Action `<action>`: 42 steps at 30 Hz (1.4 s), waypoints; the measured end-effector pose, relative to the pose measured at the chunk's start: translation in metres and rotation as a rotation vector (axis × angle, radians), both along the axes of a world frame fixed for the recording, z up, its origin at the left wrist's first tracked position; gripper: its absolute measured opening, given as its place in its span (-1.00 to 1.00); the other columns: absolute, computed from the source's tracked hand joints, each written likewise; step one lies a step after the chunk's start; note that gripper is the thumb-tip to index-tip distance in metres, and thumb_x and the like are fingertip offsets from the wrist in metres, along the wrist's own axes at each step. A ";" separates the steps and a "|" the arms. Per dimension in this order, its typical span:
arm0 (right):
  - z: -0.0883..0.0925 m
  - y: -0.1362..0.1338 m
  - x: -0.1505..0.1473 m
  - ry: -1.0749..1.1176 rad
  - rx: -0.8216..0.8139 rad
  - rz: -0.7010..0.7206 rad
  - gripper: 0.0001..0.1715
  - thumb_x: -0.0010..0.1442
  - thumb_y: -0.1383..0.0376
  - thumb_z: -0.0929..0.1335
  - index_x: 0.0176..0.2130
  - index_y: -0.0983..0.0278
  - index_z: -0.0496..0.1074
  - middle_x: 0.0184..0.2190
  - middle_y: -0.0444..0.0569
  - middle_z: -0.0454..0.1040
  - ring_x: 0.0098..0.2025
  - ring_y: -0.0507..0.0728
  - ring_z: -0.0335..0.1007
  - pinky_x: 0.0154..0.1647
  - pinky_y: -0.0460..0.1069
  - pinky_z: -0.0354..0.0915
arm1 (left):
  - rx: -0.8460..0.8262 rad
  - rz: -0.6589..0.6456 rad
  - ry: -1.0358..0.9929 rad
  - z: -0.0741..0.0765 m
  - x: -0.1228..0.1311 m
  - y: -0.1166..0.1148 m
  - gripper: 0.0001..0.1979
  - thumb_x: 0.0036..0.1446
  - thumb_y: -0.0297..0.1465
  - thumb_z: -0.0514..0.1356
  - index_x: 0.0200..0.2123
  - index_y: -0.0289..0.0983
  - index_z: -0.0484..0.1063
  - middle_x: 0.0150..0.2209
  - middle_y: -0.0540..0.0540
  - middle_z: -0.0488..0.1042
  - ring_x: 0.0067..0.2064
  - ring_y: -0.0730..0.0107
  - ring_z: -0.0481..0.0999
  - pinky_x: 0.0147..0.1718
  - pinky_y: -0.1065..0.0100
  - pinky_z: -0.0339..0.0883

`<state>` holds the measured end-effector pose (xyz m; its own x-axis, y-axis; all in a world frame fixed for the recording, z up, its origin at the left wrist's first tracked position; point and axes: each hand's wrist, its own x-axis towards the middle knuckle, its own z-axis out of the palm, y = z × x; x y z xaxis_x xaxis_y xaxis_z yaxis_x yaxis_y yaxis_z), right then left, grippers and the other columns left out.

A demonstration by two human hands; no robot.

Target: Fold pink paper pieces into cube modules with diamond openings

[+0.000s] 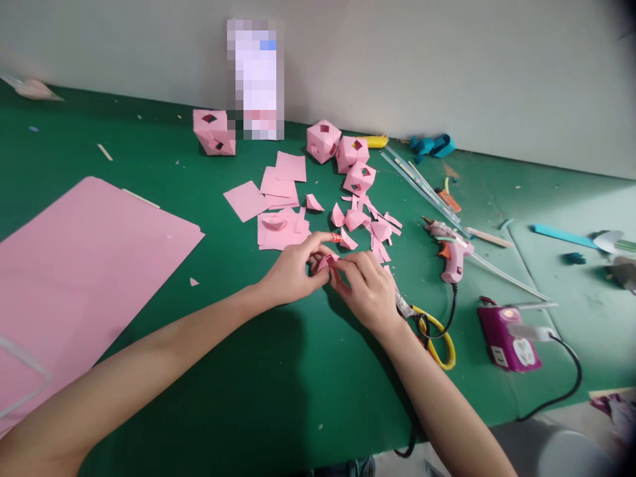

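Observation:
Both my hands meet over the green table (238, 371), pinching a small folded pink paper piece (324, 262). My left hand (293, 271) grips it from the left with curled fingers. My right hand (368, 288) presses on it from the right, fingers closed. Just beyond lie pink paper squares (278, 192) and several small folded pink pieces (368, 222). Finished pink paper cubes stand farther back: one (214, 132) at left and a cluster (342, 154) at right.
A large pink sheet (74, 265) covers the table's left. Yellow-handled scissors (432, 331) lie by my right wrist. A pink glue gun (452, 255), glue sticks (422, 185), a purple power strip (509, 338) and teal scraps (432, 146) sit to the right.

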<state>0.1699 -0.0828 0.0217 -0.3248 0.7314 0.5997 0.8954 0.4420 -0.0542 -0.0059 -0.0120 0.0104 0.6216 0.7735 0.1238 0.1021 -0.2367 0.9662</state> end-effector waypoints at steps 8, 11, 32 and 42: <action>0.002 -0.001 0.004 0.130 0.050 -0.033 -0.89 0.37 0.40 0.38 -0.11 0.22 0.42 -0.27 0.01 0.47 -0.26 0.14 0.40 -0.30 0.02 0.36 | -0.046 0.002 0.005 0.002 0.000 -0.001 -0.49 0.17 -0.45 0.26 0.19 -0.22 0.31 -0.14 -0.10 0.66 -0.27 0.43 0.59 -0.28 0.38 0.46; 0.004 -0.001 0.008 0.343 0.015 -0.116 -0.91 0.41 0.40 0.27 -0.16 0.21 0.33 -0.24 0.02 0.40 -0.20 0.14 0.40 -0.26 0.02 0.36 | -0.113 0.047 -0.063 0.002 0.000 0.002 -0.51 0.20 -0.38 0.30 0.18 -0.25 0.32 -0.13 -0.14 0.65 -0.18 0.37 0.63 -0.21 0.36 0.49; 0.003 0.003 -0.011 1.306 -0.794 -0.212 -0.49 0.14 0.05 0.52 -0.01 0.23 0.44 -0.42 -0.12 0.61 -0.47 0.05 0.50 -0.49 -0.06 0.43 | -0.046 0.082 -0.077 0.003 -0.001 0.000 -0.54 0.37 -0.33 0.20 0.29 -0.26 0.35 0.11 -0.22 0.65 0.16 0.14 0.65 0.22 0.11 0.50; 0.006 0.007 -0.008 1.349 -0.742 -0.165 -0.68 0.12 0.05 0.52 -0.31 0.24 0.54 -0.47 -0.12 0.54 -0.45 0.04 0.44 -0.45 -0.05 0.45 | 0.201 -0.065 0.002 0.001 -0.004 -0.005 -0.35 0.44 -0.37 0.06 0.52 -0.18 -0.04 0.34 -0.26 0.42 0.35 0.11 0.46 0.32 0.03 0.40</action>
